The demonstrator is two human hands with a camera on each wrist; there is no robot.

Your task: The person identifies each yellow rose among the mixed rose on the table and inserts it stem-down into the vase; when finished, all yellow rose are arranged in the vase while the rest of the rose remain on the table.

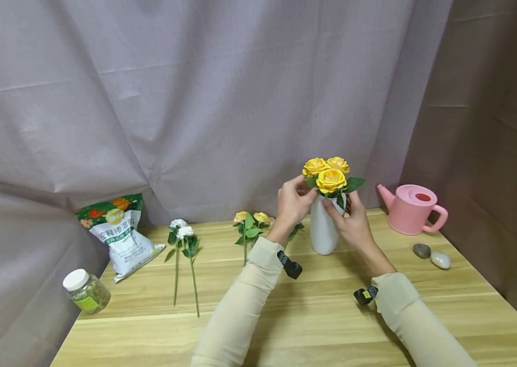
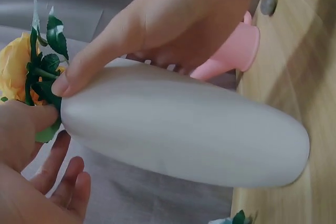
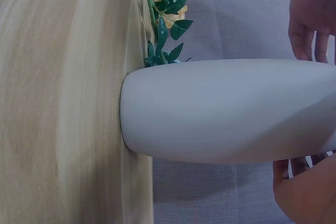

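Three yellow roses (image 1: 331, 180) with green leaves stand in a tall white vase (image 1: 324, 227), which is upright on the table. My left hand (image 1: 294, 206) is at the left of the blooms; its thumb and forefinger pinch a yellow rose just above the rim, the exact grip partly hidden. From the other side my right hand (image 1: 354, 221) holds the vase's neck, the thumb in front by the rim and leaves, the fingers behind. In the left wrist view, the thumb of the right hand (image 2: 152, 24) touches the rim near the green leaves (image 2: 50, 64).
Paler yellow roses (image 1: 252, 224) lie left of the vase, partly behind my left arm. Two white roses (image 1: 185, 232) lie farther left, near a soil bag (image 1: 127, 239) and a lidded jar (image 1: 87, 291). A pink watering can (image 1: 409, 211) and two stones (image 1: 440, 260) are at right.
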